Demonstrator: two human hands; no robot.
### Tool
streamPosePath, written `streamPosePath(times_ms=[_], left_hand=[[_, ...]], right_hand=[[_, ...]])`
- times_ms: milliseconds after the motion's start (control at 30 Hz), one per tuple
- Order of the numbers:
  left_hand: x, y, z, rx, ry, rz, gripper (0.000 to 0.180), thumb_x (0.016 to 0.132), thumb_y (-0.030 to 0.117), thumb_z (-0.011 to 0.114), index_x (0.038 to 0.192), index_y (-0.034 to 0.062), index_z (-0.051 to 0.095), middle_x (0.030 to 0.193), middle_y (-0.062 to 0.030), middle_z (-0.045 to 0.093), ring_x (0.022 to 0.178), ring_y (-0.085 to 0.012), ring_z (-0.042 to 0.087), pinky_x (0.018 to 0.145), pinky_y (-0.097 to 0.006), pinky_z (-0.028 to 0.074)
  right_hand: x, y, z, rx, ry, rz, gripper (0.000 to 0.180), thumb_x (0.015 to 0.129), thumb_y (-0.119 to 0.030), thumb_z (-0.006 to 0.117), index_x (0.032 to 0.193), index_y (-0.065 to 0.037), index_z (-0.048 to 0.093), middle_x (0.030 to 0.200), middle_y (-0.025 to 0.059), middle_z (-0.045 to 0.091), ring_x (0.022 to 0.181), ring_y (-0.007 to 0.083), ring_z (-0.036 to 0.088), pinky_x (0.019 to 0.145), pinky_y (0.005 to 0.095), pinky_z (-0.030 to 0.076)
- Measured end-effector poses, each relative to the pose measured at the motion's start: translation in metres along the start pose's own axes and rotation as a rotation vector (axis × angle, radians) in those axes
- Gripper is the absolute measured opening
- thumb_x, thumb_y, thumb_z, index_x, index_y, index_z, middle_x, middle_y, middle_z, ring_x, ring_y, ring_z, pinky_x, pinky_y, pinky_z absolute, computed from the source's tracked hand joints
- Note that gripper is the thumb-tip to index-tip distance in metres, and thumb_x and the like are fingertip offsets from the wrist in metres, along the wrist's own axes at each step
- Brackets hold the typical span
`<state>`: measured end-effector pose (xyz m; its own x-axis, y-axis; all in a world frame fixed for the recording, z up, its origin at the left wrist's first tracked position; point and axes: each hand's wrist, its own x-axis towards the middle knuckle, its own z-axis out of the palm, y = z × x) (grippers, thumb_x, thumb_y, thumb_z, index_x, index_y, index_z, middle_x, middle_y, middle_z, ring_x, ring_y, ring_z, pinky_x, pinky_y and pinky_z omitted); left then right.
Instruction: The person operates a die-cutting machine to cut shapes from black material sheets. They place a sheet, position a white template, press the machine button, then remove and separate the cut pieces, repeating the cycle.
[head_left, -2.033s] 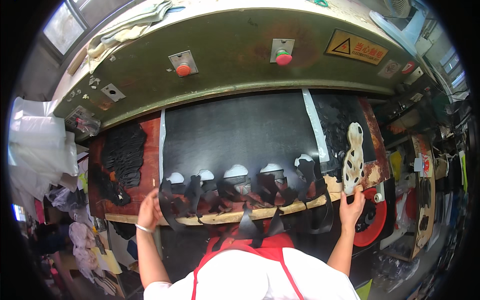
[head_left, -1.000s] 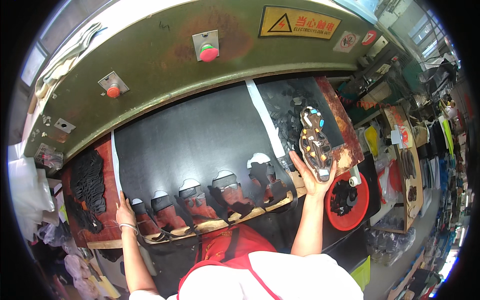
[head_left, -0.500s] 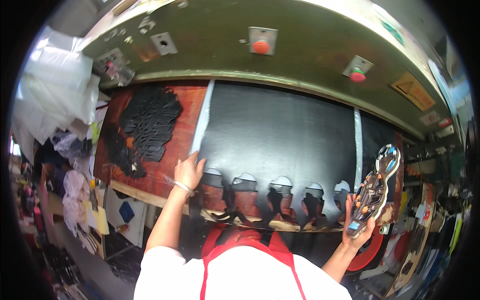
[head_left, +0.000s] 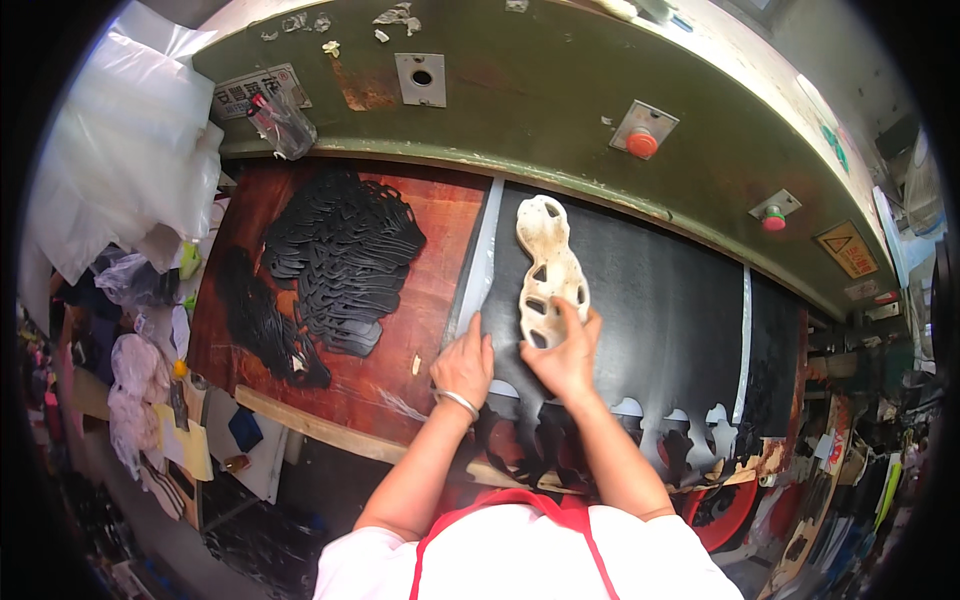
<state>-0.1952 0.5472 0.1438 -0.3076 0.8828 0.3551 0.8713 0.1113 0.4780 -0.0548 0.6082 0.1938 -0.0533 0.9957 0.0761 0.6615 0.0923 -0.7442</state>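
Note:
A cream sole-shaped cutting die (head_left: 545, 255) with several holes sits over the black sheet (head_left: 650, 290), close to its left edge. My right hand (head_left: 563, 355) grips the near end of the die, thumb and fingers at its sides. Just left of it, my left hand (head_left: 463, 370) lies on the pale strip (head_left: 485, 255) along the sheet's edge, its fingers stretched out and holding nothing. Cut-out gaps (head_left: 560, 420) run along the sheet's near edge. A heap of black cut pieces (head_left: 345, 255) lies on the red-brown board to the left.
A green machine beam (head_left: 540, 100) with a red button (head_left: 641, 145) and a smaller red-and-green button (head_left: 773, 217) spans the far side. Clear plastic bags (head_left: 140, 150) hang at the left. A red tub (head_left: 725, 515) is below the board at the right.
My right hand has brought the die from the right side to the sheet's left part, and its cream face now shows. My view has shifted; my left hand stays at the sheet's left edge.

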Motion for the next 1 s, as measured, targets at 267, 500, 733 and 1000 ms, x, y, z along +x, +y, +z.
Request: streamPosePath(times_ms=[267, 500, 733, 1000], left_hand=[[0.013, 0.004, 0.003, -0.013, 0.035, 0.018, 0.036, 0.087, 0.017, 0.059, 0.120, 0.0031, 0.058, 0.076, -0.0105, 0.064, 0.066, -0.0270, 0.063, 0.060, -0.038, 0.051], [0.071, 0.000, 0.027, -0.054, -0.043, 0.022, 0.036, 0.088, 0.012, 0.056, 0.123, 0.0033, 0.055, 0.081, -0.0179, 0.065, 0.070, -0.0355, 0.063, 0.062, -0.043, 0.050], [0.094, -0.013, -0.022, -0.198, -0.081, -0.250, 0.029, 0.091, 0.022, 0.057, 0.115, 0.0073, 0.060, 0.076, -0.0196, 0.065, 0.065, -0.0405, 0.062, 0.055, -0.047, 0.048], [0.116, 0.000, 0.026, -0.061, -0.111, -0.122, 0.030, 0.080, 0.027, 0.071, 0.064, 0.0054, 0.058, 0.058, -0.0133, 0.055, 0.054, -0.0330, 0.055, 0.051, -0.043, 0.042]], right_hand=[[-0.002, 0.013, 0.024, -0.102, 0.077, -0.180, 0.091, 0.059, -0.015, 0.080, 0.138, -0.008, 0.034, 0.136, 0.0387, 0.023, 0.128, 0.0558, 0.025, 0.106, 0.0553, 0.028], [0.068, 0.021, -0.021, 0.202, -0.082, -0.108, 0.105, 0.070, -0.029, 0.079, 0.144, 0.006, 0.013, 0.135, 0.0335, 0.038, 0.129, 0.0448, 0.036, 0.110, 0.0451, 0.028], [0.161, 0.112, -0.195, 0.035, 0.765, -0.027, 0.071, 0.097, -0.036, 0.047, 0.145, 0.006, 0.014, 0.139, 0.0282, 0.034, 0.131, 0.0363, 0.035, 0.110, 0.0420, 0.025], [0.241, 0.131, -0.202, -0.211, 0.926, -0.162, 0.088, 0.092, -0.040, 0.051, 0.142, 0.013, 0.002, 0.149, 0.0323, 0.007, 0.140, 0.0413, 0.009, 0.115, 0.0456, 0.007]])
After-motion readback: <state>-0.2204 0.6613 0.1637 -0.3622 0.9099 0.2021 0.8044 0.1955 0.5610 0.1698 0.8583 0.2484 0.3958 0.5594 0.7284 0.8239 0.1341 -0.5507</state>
